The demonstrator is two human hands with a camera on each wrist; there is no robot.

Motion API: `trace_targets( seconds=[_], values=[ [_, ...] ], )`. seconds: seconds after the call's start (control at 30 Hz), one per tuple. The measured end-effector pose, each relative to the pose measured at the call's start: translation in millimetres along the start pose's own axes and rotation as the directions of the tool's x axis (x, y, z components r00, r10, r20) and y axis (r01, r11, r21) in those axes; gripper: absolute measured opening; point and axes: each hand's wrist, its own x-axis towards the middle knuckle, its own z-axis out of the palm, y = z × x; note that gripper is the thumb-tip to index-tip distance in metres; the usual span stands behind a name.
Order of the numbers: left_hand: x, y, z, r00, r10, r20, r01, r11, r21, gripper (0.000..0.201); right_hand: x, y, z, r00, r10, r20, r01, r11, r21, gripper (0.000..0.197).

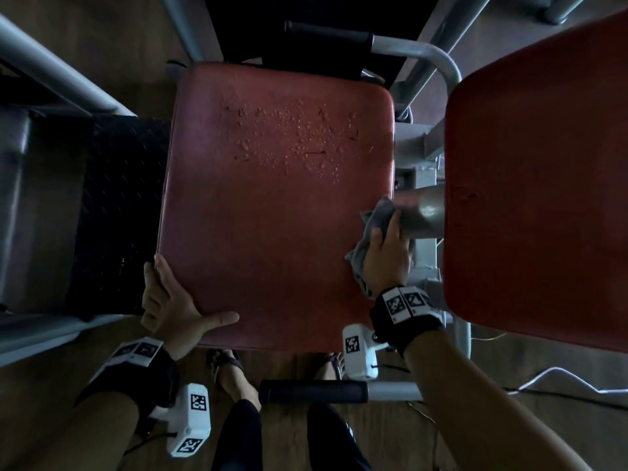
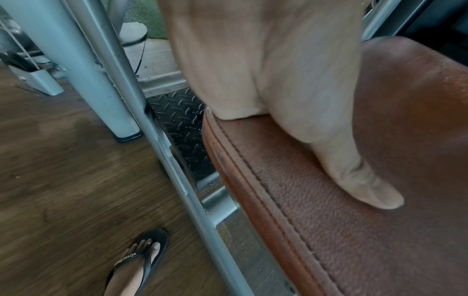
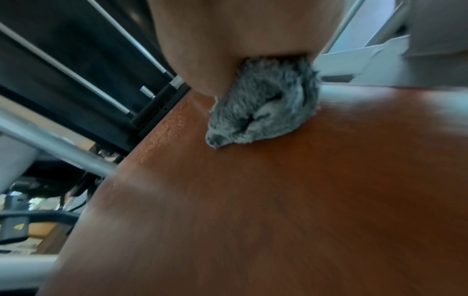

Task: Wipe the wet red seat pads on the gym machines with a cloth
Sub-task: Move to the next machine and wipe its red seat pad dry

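A red seat pad [image 1: 272, 215] fills the middle of the head view, with water droplets [image 1: 292, 137] beading on its far half. My left hand [image 1: 173, 300] grips the pad's near left corner, thumb [image 2: 367, 184] flat on top of the stitched leather [image 2: 354, 240] and fingers round the side edge. My right hand [image 1: 387, 253] holds a bunched grey cloth [image 1: 373, 215] at the pad's right edge. In the right wrist view the cloth [image 3: 263, 108] sticks out from under the hand and touches the red surface [image 3: 253, 200]. A second red pad [image 1: 537, 181] stands to the right.
Grey steel frame tubes [image 1: 68, 69] run around the seat, and a metal cylinder [image 1: 424, 212] sits between the two pads. Black foam handles lie at the near [image 1: 312, 390] and far [image 1: 326, 35] ends. A black tread plate [image 1: 122, 198] is left of the seat. My sandalled feet [image 1: 231, 372] stand on wooden floor.
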Motion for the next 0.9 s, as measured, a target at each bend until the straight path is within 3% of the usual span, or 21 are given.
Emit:
trace_targets(
  seconds=[0.27, 0.47, 0.57, 0.7, 0.9],
  values=[
    [-1.3, 1.7, -0.7, 1.0, -0.002, -0.006, 0.001, 1.0, -0.022, 0.167, 11.6, -4.2, 5.3, 0.995, -0.087, -0.041, 0.081, 0.988, -0.134, 0.055],
    [-1.9, 3.9, -2.0, 1.0, 0.001, 0.026, -0.001, 1.0, -0.017, 0.168, 66.5, -38.6, 3.1, 0.975, -0.186, -0.124, 0.163, 0.971, -0.176, 0.056],
    [-1.7, 4.7, -2.2, 1.0, 0.016, 0.017, -0.016, 1.0, -0.002, 0.167, 91.5, -57.6, -4.6, 0.974, -0.212, -0.077, 0.191, 0.956, -0.223, 0.061],
    [-2.2, 2.8, -1.8, 1.0, 0.008, 0.023, -0.008, 1.0, -0.001, 0.168, 79.3, -49.8, -5.2, 0.958, -0.277, -0.074, 0.256, 0.942, -0.216, 0.055],
    [-1.6, 3.0, -4.1, 0.999, 0.009, 0.044, -0.01, 1.0, 0.018, 0.169, 60.6, -35.3, 5.1, 0.964, -0.239, -0.116, 0.205, 0.948, -0.244, 0.059]
  ],
)
